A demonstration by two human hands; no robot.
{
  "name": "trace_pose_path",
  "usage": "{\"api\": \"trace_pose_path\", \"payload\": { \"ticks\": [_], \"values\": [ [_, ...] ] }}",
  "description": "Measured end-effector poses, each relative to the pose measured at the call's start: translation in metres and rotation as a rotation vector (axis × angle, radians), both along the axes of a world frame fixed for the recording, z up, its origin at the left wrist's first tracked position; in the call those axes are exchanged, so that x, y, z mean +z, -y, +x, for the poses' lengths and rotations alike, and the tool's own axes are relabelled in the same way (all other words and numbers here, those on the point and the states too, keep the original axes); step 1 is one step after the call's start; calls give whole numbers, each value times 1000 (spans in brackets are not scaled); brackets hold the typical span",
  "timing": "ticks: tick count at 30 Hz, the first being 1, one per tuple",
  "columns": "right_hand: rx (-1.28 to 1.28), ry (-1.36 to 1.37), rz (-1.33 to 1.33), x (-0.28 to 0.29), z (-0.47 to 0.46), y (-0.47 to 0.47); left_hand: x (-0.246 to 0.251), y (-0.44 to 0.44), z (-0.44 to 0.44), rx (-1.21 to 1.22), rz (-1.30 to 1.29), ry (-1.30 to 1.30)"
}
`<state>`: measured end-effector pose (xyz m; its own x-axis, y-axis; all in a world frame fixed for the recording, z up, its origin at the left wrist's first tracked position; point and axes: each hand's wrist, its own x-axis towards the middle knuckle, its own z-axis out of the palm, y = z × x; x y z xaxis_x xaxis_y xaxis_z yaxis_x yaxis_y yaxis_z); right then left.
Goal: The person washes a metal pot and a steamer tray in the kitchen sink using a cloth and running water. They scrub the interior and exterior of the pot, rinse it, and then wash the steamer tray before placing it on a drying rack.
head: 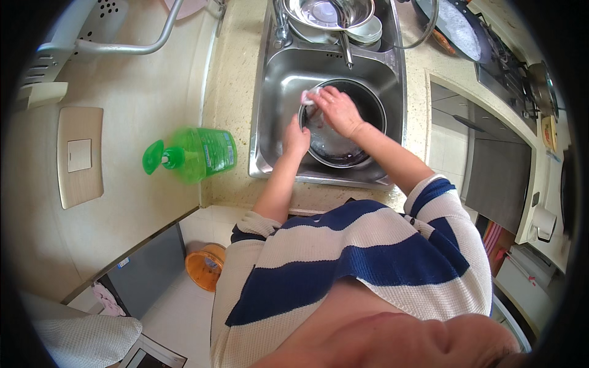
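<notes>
A round dark-lined pot [375,108] with a pale metal rim sits in the stainless steel sink basin [278,87]. My left hand [297,136] grips its left rim, thumb toward the inside. At the upper left of that rim, my right hand [339,110] presses a white and pink cloth [311,96] against the pot. Part of the cloth is hidden under the fingers. The pot's bottom looks wet and shiny. Beyond it, the faucet spout [346,50] points over the basin.
A green pump bottle [202,154] stands on the counter left of the sink. The second basin holds a steel bowl [303,14] and stacked white bowls [368,32]. A wok [460,32] with suds lies at the upper right, by the gas stove [506,83]. An orange bucket [200,269] is on the floor.
</notes>
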<state>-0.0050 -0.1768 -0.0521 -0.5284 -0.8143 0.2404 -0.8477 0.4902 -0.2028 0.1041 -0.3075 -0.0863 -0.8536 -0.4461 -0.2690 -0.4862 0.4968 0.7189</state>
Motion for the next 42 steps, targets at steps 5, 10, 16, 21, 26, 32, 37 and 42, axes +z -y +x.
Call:
{"api": "trace_pose_path", "payload": {
  "ticks": [5,10,16,21,26,32,37,42],
  "values": [
    [-53,-228,358,20,-34,-55,5,-4,2,19,-15,1],
    [-136,-191,420,43,-16,-105,10,-8,2,47,-56,7],
    [-161,49,460,64,41,-127,10,-8,2,46,-65,2],
    [1,368,197,47,89,-101,10,-7,2,54,-21,21],
    [3,688,-237,8,100,-40,-7,5,2,-12,62,-14],
    [-287,988,-530,-12,43,2,-27,19,5,280,632,27],
    [-355,1058,-528,-21,20,21,-9,18,5,321,713,82],
    [-234,1112,-394,-32,51,24,8,17,4,344,777,85]
  ]
}}
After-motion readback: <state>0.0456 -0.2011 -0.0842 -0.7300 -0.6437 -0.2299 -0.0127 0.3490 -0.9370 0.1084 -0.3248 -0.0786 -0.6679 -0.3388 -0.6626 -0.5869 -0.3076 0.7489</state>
